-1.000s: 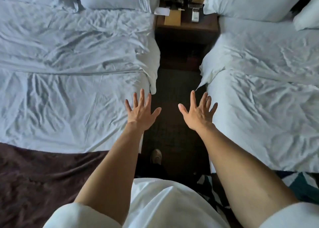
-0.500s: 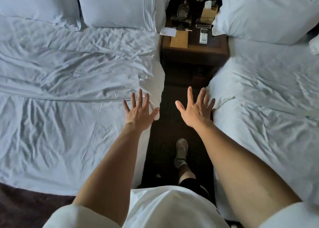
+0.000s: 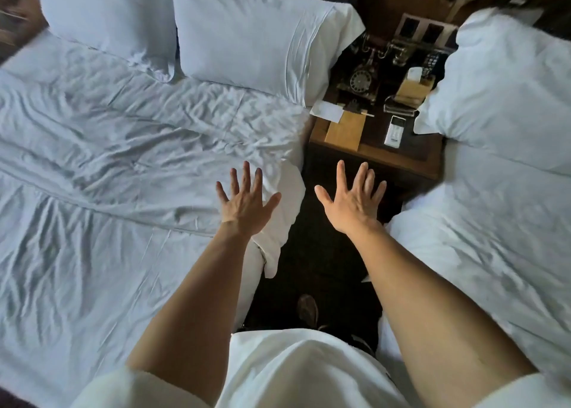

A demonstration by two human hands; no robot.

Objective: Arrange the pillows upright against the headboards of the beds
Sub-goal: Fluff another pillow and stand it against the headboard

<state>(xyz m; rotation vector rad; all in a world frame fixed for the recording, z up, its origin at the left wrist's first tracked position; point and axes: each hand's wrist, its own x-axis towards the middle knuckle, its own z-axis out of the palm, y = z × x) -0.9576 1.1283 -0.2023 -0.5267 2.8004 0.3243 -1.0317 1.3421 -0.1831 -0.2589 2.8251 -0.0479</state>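
Neither hand grips anything: we hold our left hand (image 3: 247, 203) and right hand (image 3: 352, 205) out with fingers spread, palms down. Our left hand is over the right edge of the left bed (image 3: 92, 191), above a folded-back corner of its sheet; whether it touches the sheet we cannot tell. Our right hand is over the dark aisle between the beds, just short of the nightstand's (image 3: 370, 157) front edge. Two pillows (image 3: 247, 33) lean side by side at the head end of the left bed. One pillow (image 3: 500, 76) lies at the head end of the right bed (image 3: 494, 237), its corner overhanging the nightstand's right edge. On the nightstand we see a rotary telephone (image 3: 360, 81) and a white remote (image 3: 394, 130).
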